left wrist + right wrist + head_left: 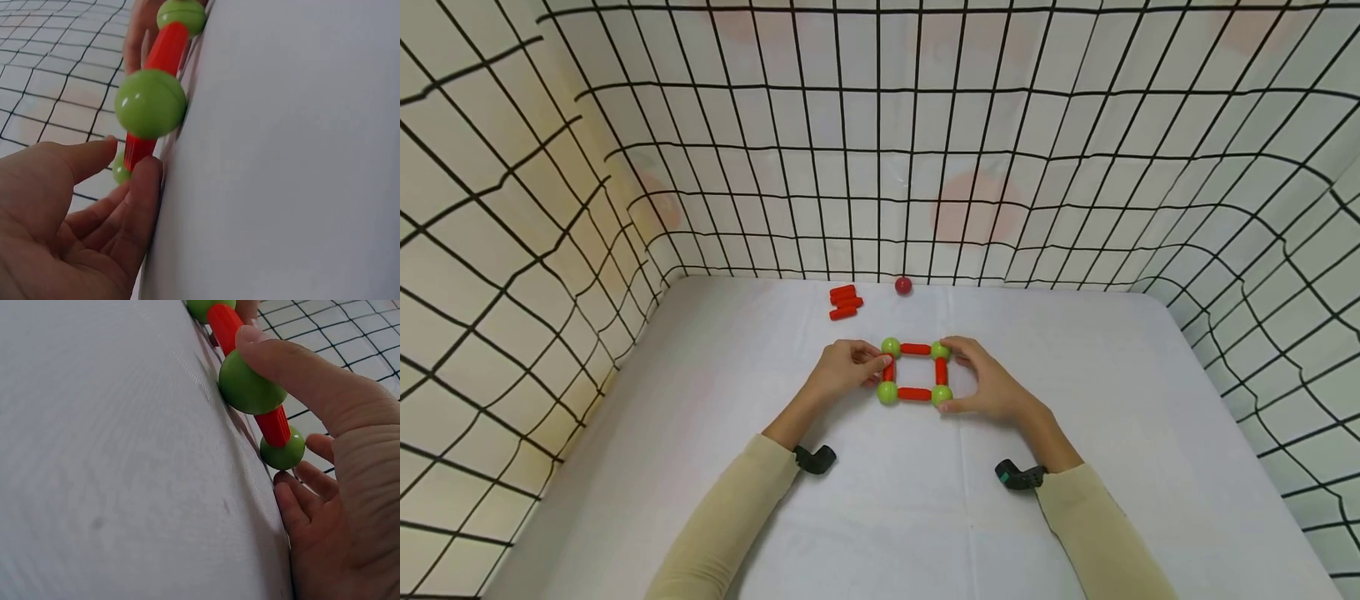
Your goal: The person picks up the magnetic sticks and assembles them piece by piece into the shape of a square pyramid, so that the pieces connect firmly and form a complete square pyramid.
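Observation:
A square of red toy building rods and green balls lies flat on the white table, with a ball at every corner. My left hand (844, 367) pinches its left red rod (889, 368) between thumb and fingers. In the left wrist view, the near left ball (150, 104) sits just beyond the thumb tip. My right hand (992, 385) spans the square's right side. Its thumb rests on the near right ball (250, 382), while its fingertips touch the far right ball (283, 449). The right red rod (942, 372) runs between those two balls.
Several loose red rods (844, 302) lie together at the back of the table (895, 517). To their right is a single dark red ball (903, 286), close to the netting. A black wire grid (880, 150) encloses the back and both sides.

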Demonstrator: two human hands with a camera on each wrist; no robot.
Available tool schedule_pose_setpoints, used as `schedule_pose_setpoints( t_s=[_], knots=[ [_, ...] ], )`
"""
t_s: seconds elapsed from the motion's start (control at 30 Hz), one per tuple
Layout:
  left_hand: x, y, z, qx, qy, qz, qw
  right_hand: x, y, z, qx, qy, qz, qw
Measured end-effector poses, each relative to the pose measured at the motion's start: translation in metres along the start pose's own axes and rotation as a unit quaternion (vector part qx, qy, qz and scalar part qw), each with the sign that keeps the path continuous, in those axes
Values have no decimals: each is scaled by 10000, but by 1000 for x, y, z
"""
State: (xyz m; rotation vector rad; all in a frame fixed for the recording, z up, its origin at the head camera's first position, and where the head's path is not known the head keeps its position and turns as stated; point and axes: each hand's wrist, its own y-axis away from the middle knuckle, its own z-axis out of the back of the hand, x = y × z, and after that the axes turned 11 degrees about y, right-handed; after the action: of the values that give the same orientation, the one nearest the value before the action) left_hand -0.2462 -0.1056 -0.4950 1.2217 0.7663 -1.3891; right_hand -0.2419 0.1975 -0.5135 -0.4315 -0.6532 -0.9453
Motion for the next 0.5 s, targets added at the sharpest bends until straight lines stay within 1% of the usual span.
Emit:
schedule_pose_setpoints(
  t_s=[0.07, 0.2, 0.33, 0.5],
  knots=[
    [0, -1, 6, -13, -151, -184, 9997, 0, 1, 0, 3, -10, 56, 10000],
    [1, -5, 20, -141, -516, -488, 9974, -1, 2, -1, 76, 64, -3, 10000],
    [-1, -10, 35, -383, -843, -739, 9930, -2, 2, -2, 98, 133, -87, 9998],
    [-2, -18, 48, -791, -838, -1004, 9882, -3, 2, -3, 46, 169, -65, 9998]
  ],
)
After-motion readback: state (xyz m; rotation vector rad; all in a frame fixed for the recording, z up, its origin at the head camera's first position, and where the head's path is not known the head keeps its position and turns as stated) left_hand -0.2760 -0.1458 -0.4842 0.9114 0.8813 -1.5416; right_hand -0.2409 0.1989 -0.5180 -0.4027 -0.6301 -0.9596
